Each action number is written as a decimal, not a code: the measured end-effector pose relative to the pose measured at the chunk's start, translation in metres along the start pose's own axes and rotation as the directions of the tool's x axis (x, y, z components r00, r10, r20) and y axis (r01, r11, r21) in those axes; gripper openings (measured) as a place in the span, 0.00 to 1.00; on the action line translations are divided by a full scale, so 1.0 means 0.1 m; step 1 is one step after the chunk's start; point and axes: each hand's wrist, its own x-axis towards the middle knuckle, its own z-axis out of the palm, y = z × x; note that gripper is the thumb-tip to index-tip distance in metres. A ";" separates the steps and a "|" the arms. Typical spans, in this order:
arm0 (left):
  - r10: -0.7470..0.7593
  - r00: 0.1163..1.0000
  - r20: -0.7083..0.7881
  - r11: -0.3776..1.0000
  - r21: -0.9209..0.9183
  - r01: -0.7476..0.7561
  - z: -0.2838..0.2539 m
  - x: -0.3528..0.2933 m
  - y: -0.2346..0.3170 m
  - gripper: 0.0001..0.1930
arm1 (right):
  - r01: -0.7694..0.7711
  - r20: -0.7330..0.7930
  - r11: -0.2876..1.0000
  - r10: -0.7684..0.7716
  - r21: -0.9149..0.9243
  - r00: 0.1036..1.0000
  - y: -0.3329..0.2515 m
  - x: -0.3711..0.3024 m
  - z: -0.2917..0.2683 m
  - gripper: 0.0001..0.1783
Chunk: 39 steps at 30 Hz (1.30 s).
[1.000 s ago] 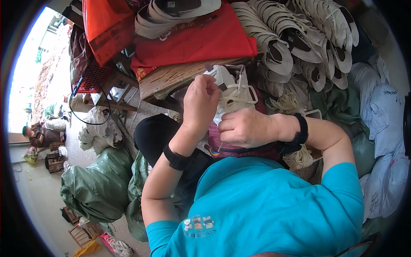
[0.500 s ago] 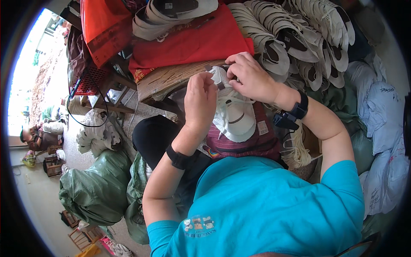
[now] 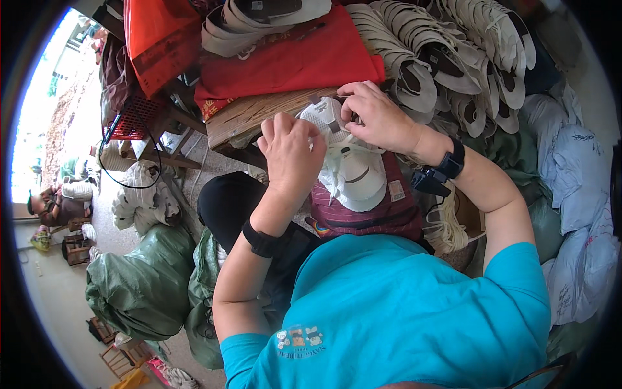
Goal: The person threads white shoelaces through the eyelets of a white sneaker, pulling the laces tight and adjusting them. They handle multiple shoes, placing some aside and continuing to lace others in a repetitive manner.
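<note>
Shoe upper (image 3: 359, 178), white, lay toe toward the wearer on a maroon striped cloth (image 3: 363, 222) over the lap, off the worktop (image 3: 249, 118) at the right part of its near edge. Its far, mesh end pointed at that edge; contact with the wood not clear. Pale laces (image 3: 334, 170) hung loose over the upper's front.

Left hand (image 3: 289, 152): over the left side of the upper, fingers bunched, thumb toward fingertips, a white bit at the tips, probably lace; grasp not confirmed. Right hand (image 3: 376, 117): just beyond the worktop's near right corner area, fingers curled down at the upper's right side; could not tell whether it gripped lace or the upper's edge.

Step in hand, judged: threading or pulling lace through the eyelets, partly done, with the ends not tied off. Next move seemed to call for a firm pinch on the lace tip, the opening steadied by the other hand, then an even pull. Snag or uneven ends looked like the main risk.

Red cloth (image 3: 291, 68) covered the worktop behind, with stacked uppers (image 3: 418, 78) past its right edge. Lace bundle (image 3: 447, 230) hung right of the lap.
</note>
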 end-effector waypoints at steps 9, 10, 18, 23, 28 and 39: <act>-0.001 0.998 -0.059 0.995 -0.102 -0.005 0.24 0.06 0.03 0.04 | 0.032 0.007 0.998 -0.032 0.054 0.999 0.06 0.00 0.02 0.07; -0.018 0.998 -0.055 0.993 -0.114 0.011 0.25 0.06 0.04 0.04 | 0.025 0.012 0.997 -0.026 0.067 1.000 0.05 0.00 0.02 0.07; -0.001 1.000 -0.007 0.979 -0.206 0.000 0.16 0.04 -0.03 0.04 | 0.180 0.028 0.981 -0.178 -0.077 0.984 -0.05 0.05 -0.05 0.04; 0.016 0.997 -0.072 0.966 -0.255 -0.034 0.20 -0.02 -0.06 0.04 | 0.203 0.012 0.978 -0.203 -0.053 0.979 -0.03 0.10 0.00 0.03; -0.126 0.974 -0.189 0.841 -0.542 0.004 0.15 -0.09 -0.06 0.06 | 0.186 -0.151 0.974 -0.204 -0.127 0.967 0.02 0.13 -0.15 0.04; 0.122 0.991 -0.053 0.982 -0.137 -0.128 0.11 -0.05 -0.04 0.08 | 0.115 -0.239 0.768 -0.333 -0.630 0.912 0.02 0.16 -0.32 0.11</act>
